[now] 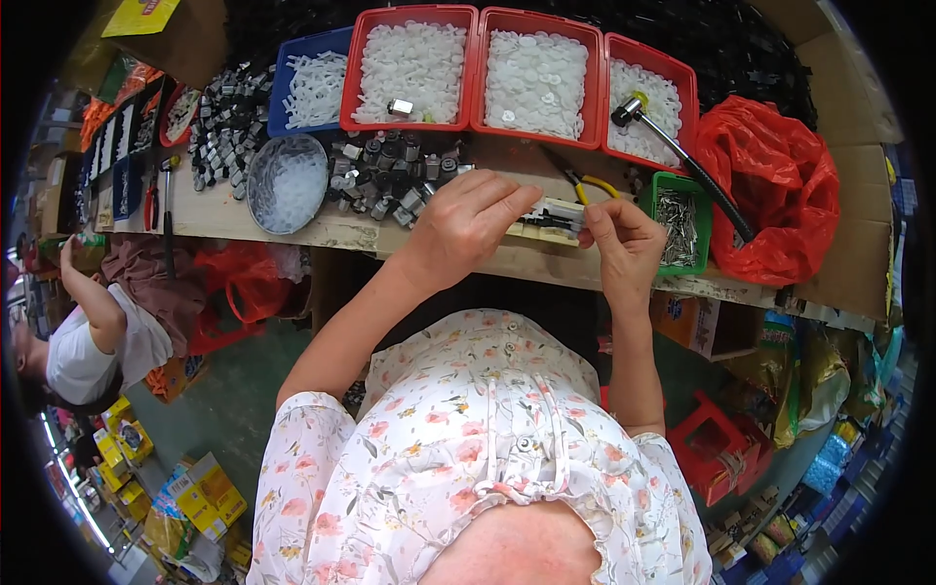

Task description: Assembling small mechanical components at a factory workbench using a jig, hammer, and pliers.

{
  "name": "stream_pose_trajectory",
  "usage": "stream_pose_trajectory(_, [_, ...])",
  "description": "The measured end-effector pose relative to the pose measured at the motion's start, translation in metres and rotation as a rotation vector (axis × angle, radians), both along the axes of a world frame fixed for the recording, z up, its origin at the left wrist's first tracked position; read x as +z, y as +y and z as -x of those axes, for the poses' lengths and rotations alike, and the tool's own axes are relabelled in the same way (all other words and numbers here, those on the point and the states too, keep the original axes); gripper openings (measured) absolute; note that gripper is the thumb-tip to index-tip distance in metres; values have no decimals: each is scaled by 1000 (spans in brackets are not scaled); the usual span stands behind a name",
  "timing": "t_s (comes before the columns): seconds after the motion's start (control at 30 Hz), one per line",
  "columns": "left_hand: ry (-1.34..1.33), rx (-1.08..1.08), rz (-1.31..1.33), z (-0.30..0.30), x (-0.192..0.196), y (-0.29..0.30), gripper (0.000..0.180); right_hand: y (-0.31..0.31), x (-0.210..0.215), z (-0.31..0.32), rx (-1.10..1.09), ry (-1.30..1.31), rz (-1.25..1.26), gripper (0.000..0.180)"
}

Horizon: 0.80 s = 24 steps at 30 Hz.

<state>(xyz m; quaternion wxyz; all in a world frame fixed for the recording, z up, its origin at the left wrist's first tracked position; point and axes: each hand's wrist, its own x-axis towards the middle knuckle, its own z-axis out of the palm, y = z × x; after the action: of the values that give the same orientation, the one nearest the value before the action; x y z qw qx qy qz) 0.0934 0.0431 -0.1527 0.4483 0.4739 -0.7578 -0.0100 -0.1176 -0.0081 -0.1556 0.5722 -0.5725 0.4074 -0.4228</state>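
A small pale block (542, 232) holding black parts (558, 218) lies at the table's front edge between my hands. My left hand (468, 222) is closed at its left end, the thumb and fingers pressed together over something too small to name. At its right end my right hand (624, 244) is closed, thumb and forefinger pinched beside the black parts; what they grip is hidden. Pliers with yellow handles (592, 185) lie just behind. Close to my right hand is a green tray (680, 232) of slim metal pins. Small black-and-silver metal parts (380, 175) are heaped left of my left hand.
Three red bins (475, 73) and a blue bin (278, 90) of white plastic pieces line the back. A metal bowl (287, 183) stands left. A black-handled hammer (697, 171) rests across the right bin, near a red plastic bag (765, 190). Another person (97, 331) sits far left.
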Motion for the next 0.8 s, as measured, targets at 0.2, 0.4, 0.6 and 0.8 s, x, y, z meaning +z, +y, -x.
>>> stream_pose_trajectory(0.2, [9,-26,-48,2,-2,0,20,-5,6,7,116,171,-30,23])
stream_pose_trajectory(0.4, [102,-41,-220,7,-3,-2,13,-3,24,7,112,359,456,25])
stream_pose_trajectory(0.6, [150,-68,-334,13,-3,-6,12,-12,24,21,286,438,376,33])
stream_pose_trajectory(0.8, [75,-48,-302,15,-6,-7,11,-19,20,27,362,406,285,30])
